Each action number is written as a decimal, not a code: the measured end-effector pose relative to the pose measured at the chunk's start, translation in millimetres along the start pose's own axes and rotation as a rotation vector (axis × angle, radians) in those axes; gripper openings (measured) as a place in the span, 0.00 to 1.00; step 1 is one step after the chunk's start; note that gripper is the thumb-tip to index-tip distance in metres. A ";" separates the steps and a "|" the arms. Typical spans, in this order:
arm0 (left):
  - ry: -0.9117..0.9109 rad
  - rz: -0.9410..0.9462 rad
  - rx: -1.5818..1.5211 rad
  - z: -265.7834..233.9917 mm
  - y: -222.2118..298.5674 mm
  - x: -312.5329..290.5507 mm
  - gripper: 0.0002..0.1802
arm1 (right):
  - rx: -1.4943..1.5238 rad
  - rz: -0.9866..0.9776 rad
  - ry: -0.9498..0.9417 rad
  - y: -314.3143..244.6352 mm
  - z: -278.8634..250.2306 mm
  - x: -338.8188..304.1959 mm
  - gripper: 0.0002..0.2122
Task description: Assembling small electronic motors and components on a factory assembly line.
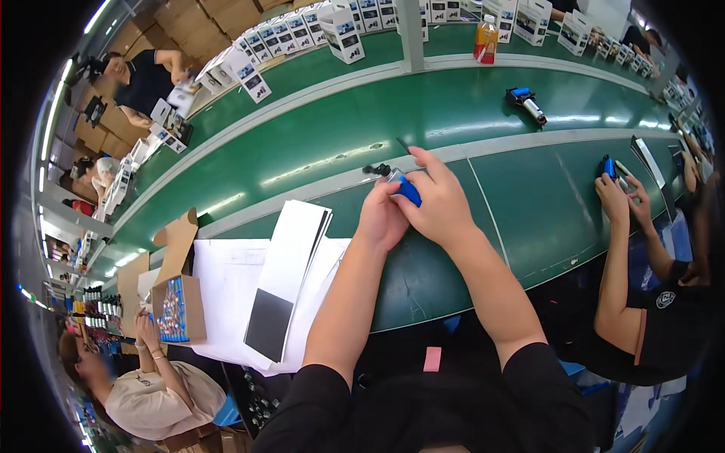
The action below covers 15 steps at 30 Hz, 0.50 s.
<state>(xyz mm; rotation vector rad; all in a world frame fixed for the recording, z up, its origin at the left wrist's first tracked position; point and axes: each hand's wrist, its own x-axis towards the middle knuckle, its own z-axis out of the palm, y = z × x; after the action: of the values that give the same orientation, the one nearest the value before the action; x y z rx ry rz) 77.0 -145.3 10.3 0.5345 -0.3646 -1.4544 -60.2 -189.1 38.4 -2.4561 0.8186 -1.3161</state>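
Both my hands meet over the green bench near the belt's edge, around a small device with a blue body (408, 191), a silvery section and a black end. My left hand (384, 215) is closed around its lower side, its fingers partly hidden. Against the blue body, the thumb of my right hand (439, 198) presses while its index finger is raised. A thin dark strip (403, 145) shows beside that fingertip; whether it is attached to the device I cannot tell. On the belt beyond lies a similar blue, black and silver device (526, 106).
White sheets with a dark block (283, 279) lie left of my arms, beside an open cardboard box (198, 309) of small blue pieces. The green belt (325, 143) curves across ahead. An orange drink bottle (485, 40) and white cartons (341, 34) stand beyond. Co-workers sit on both sides.
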 end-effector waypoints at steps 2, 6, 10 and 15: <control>-0.133 -0.067 -0.066 -7.7 2.5 -8.6 0.20 | -0.023 0.018 -0.061 -9.5 2.4 -0.3 0.17; -0.209 -0.129 -0.136 -0.5 1.3 -15.3 0.24 | 0.137 0.209 -0.137 -10.5 -1.6 -17.6 0.14; -0.001 -0.098 -0.002 -3.2 -0.3 -11.1 0.22 | 0.553 0.336 0.001 12.3 -10.4 -38.7 0.15; 0.320 0.050 0.067 -41.5 13.4 8.6 0.17 | 1.304 0.694 0.245 16.2 -71.0 -81.8 0.15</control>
<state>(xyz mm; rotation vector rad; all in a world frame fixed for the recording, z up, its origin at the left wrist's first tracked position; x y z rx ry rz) 111.5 -148.3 -17.6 0.7947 -0.1717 -1.2859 -160.3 -151.4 14.9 -0.9071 0.4828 -1.2316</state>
